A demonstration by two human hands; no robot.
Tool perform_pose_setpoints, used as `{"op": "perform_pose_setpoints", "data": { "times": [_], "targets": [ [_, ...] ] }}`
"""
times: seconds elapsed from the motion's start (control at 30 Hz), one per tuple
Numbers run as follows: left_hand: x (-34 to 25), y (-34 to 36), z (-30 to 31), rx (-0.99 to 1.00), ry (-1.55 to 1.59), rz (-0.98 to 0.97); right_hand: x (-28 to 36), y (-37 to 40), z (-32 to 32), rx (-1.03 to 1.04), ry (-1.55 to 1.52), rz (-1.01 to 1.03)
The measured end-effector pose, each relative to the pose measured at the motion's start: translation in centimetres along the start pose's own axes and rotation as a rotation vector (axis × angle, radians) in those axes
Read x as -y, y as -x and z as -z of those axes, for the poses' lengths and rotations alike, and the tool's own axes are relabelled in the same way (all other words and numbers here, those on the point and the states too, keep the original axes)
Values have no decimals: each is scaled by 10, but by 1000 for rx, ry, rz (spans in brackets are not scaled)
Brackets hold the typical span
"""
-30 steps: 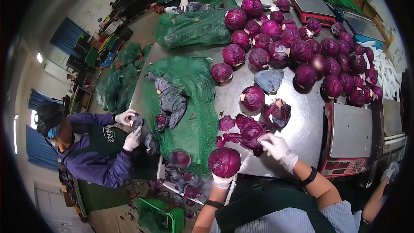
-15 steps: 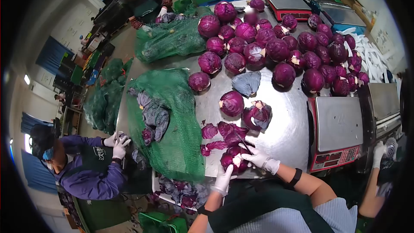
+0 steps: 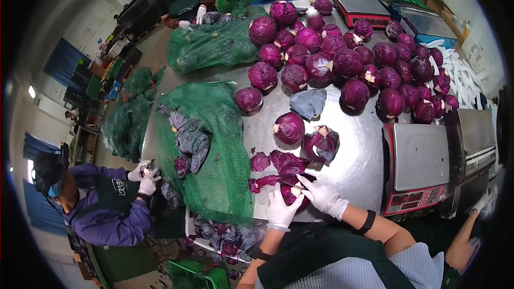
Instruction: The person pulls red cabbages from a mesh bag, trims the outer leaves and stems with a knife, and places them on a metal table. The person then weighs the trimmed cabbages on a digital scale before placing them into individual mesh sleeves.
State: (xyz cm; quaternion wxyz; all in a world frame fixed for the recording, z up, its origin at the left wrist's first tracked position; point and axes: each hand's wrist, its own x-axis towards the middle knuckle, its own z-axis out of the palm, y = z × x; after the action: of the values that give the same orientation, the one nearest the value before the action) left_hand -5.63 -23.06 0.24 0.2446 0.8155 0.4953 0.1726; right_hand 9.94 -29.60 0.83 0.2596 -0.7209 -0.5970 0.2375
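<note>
The left hand [image 3: 281, 211] is closed around a cabbage [image 3: 288, 197] near the close edge of the table [image 3: 360, 184], while the right hand [image 3: 324, 199] meets its other side with fingers bent, though I cannot tell what that hand grips. Loose leaves [image 3: 289, 165] lie just beyond the cabbage, with a ragged head [image 3: 321, 145] farther on. A net bag [image 3: 222, 144] spreads to the left, and a scale [image 3: 421, 158] stands to the right.
</note>
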Motion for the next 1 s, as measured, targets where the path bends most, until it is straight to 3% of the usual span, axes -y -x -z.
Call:
{"op": "perform_pose_setpoints", "data": {
  "times": [0.07, 0.17, 0.3, 0.37, 0.43, 0.47, 0.5, 0.57, 0.6, 0.77, 0.87, 1.0],
  "targets": [
    [-16, -5, 9, 59, -81, 89, -4, -4, 1, -135, -15, 32],
    [-15, -11, 6, 68, -142, 74, -13, -14, -5, -247, -4, 130],
    [-24, -19, 12, 165, -170, 144, -17, -19, 1, -253, -28, 154],
    [-27, -21, 10, 150, -147, 127, -17, -26, 9, -186, -65, 116],
    [-41, -21, 11, 126, -276, 5, -18, -34, 18, 156, -41, -180],
    [-48, -22, 9, 135, -351, 5, -26, -32, 15, 34, -14, -25],
    [-48, -23, 10, 138, -351, 0, -38, -36, 6, 71, -126, -120],
    [-44, -28, 12, 121, -304, -70, -47, -36, -3, 18, -31, -42],
    [-41, -28, 14, 129, -271, -72, -40, -35, 0, 41, -22, -115],
    [-42, -26, 11, 88, -289, -150, -51, -31, -10, -124, -4, -77],
    [-47, -28, 13, 132, -303, -126, -51, -32, -6, -8, -136, -203],
    [-45, -26, 11, 130, -308, -138, -82, -37, -27, -98, -287, -256]
  ]
}}
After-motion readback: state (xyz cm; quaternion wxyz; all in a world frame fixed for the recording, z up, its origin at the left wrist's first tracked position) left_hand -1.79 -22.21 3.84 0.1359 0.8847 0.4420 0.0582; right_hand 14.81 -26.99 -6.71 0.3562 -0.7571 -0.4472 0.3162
